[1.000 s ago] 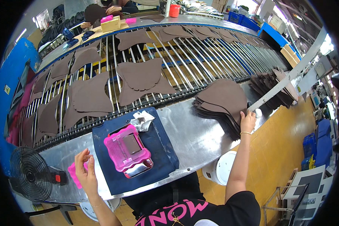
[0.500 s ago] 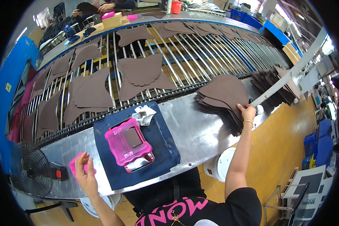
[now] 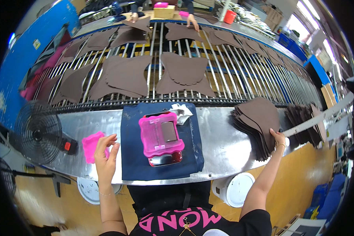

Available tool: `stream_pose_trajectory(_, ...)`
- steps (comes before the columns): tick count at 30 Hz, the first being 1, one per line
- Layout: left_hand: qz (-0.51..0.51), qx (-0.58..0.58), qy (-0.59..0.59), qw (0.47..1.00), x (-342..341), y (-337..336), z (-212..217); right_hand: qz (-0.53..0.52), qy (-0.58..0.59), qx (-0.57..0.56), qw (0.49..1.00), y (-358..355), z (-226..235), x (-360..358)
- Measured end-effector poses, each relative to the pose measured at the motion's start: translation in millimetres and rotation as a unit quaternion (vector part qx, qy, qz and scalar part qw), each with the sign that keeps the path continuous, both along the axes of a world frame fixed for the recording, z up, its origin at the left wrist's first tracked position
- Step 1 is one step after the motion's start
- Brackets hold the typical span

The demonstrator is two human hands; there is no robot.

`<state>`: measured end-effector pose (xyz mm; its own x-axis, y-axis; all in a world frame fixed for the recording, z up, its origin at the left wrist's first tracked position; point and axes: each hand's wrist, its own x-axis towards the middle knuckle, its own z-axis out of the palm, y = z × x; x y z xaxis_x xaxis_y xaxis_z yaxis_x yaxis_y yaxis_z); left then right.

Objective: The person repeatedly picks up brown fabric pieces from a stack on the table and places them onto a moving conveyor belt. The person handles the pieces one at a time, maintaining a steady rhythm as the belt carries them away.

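**Right hand at the edge of the brown stack, left hand loose above the counter**

From where I stand, the right arm reaches out sideways, slightly bent, its thumb laid on the top piece at the stack's right edge. The other fingers are mostly out of sight, so I can't tell whether they have hold of anything. The stack sits on the right of the metal counter, its layers fanned out toward the left, near the end of a slanting white bar.

The left forearm stands almost upright. Its hand is half open, fingers softly bent and thumb well apart, with nothing in it, just beside a flat pink piece. To the right, a pink tray rests on a dark blue cloth.

Compared with half a second ago, the wearer's view has swung leftward and levelled; both hands keep much the same pose, and more of the pink piece shows. The clearest change is across the rods: the co-worker's hands have come forward to the far edge, one holding a tilted brown piece.
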<state>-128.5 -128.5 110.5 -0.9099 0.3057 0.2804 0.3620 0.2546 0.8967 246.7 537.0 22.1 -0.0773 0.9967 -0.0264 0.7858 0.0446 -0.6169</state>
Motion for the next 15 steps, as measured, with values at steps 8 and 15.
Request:
stream_pose_trajectory(8,0.005,-0.022,0.041,0.999,3,-3,11,0.137,-0.035,0.064,0.988,-77,33,-1)
stream_pose_trajectory(15,-0.022,-0.039,0.087,0.995,-4,7,21,0.165,0.187,0.105,0.963,-185,119,-76)
